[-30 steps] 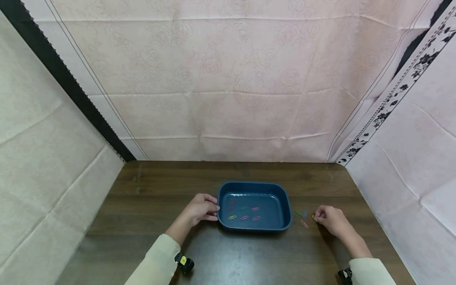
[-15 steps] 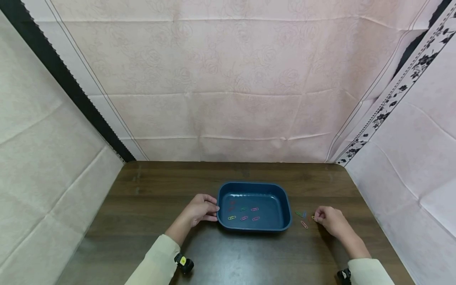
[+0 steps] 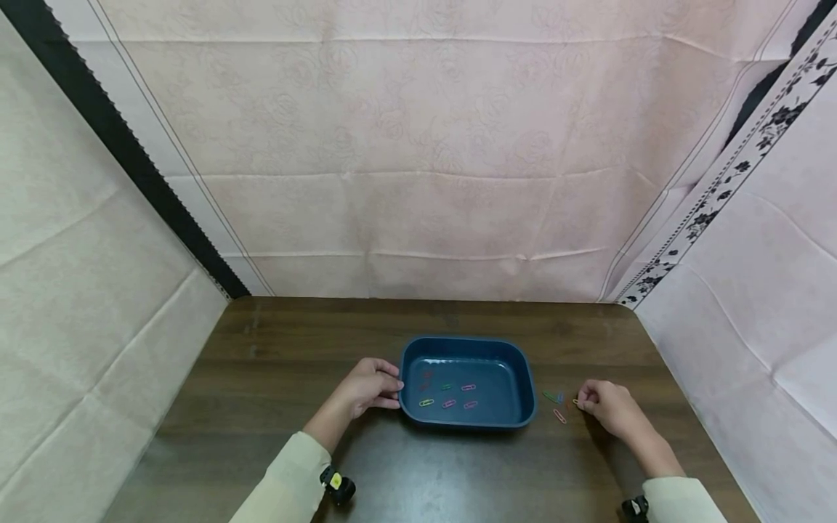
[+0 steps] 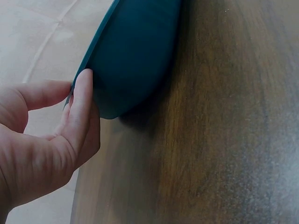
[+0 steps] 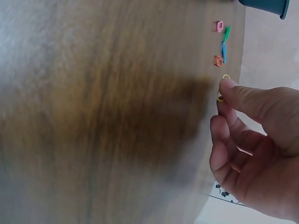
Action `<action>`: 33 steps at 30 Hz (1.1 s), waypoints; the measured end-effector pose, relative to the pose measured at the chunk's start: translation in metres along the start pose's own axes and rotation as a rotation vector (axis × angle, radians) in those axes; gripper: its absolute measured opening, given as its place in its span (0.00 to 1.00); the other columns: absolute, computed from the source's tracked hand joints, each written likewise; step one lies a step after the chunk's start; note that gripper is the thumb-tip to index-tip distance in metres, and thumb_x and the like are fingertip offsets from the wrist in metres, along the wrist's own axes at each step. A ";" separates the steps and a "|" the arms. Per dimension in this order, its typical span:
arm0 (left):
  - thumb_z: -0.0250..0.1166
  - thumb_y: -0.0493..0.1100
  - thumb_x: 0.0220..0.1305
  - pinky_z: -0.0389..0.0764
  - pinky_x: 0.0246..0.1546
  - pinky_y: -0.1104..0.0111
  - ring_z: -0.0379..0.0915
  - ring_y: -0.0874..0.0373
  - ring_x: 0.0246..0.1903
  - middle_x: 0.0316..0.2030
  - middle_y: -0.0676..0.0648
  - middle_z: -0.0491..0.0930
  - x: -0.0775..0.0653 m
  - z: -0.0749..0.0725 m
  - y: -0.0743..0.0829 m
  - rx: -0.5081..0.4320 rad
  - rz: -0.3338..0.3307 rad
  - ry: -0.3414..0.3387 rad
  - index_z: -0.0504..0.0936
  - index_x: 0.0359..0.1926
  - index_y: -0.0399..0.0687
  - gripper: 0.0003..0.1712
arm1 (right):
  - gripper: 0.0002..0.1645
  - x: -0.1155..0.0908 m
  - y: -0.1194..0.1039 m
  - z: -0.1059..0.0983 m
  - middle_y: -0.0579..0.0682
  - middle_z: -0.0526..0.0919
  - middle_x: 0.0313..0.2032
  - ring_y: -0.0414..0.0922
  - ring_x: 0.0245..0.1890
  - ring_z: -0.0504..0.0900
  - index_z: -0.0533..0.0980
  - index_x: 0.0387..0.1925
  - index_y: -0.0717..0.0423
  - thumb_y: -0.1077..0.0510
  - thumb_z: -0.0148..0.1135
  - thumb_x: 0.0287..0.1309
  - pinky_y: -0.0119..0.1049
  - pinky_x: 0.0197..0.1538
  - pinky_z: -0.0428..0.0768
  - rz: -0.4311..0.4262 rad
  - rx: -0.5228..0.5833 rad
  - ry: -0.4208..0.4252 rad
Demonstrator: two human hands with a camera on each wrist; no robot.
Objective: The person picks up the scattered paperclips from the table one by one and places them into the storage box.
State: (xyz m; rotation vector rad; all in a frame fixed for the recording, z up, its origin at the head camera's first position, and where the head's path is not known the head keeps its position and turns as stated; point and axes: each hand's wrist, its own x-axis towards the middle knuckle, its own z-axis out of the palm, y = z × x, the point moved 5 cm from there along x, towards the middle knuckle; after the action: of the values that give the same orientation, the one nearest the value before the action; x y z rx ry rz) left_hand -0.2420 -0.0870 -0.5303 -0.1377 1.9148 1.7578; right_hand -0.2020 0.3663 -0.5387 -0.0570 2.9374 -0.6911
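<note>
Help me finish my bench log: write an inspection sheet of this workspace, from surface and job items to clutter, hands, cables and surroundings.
Surface: brown table, glossy glare on the near side.
Job's things: blue tray with coloured clips inside; pink clip, green clip, blue clip and orange clip on the table.
Clutter: nothing seen.
Hands: left hand grips the tray's left rim; right hand pinches a yellow clip.
Cables: nothing seen.
Surroundings: pale cloth behind and on both sides.

Pale cream sleeves [image 3: 288,479], black wrist cameras [image 3: 338,487]
</note>
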 end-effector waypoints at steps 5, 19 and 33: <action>0.63 0.31 0.70 0.92 0.39 0.59 0.81 0.52 0.34 0.40 0.37 0.79 0.000 0.000 0.000 0.001 0.002 0.001 0.73 0.57 0.29 0.17 | 0.09 -0.001 -0.004 -0.007 0.43 0.78 0.25 0.39 0.26 0.72 0.78 0.29 0.51 0.64 0.68 0.63 0.31 0.29 0.71 -0.059 0.005 0.035; 0.63 0.30 0.70 0.92 0.39 0.59 0.81 0.52 0.33 0.39 0.37 0.78 0.000 0.000 0.001 -0.011 0.005 -0.003 0.73 0.57 0.28 0.17 | 0.09 0.007 -0.025 -0.029 0.42 0.79 0.28 0.36 0.29 0.75 0.79 0.31 0.48 0.64 0.69 0.63 0.30 0.31 0.77 -0.167 -0.006 0.113; 0.63 0.30 0.70 0.92 0.38 0.59 0.81 0.53 0.33 0.39 0.37 0.79 0.000 0.000 0.000 0.000 0.011 -0.002 0.73 0.57 0.29 0.17 | 0.09 0.019 -0.052 -0.042 0.41 0.78 0.27 0.37 0.30 0.74 0.79 0.31 0.48 0.64 0.70 0.62 0.30 0.32 0.78 -0.258 -0.030 0.148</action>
State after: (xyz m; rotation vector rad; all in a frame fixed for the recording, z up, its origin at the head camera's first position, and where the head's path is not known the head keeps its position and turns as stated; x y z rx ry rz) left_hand -0.2422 -0.0871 -0.5304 -0.1258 1.9177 1.7637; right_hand -0.2259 0.3374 -0.4801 -0.4120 3.1150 -0.7127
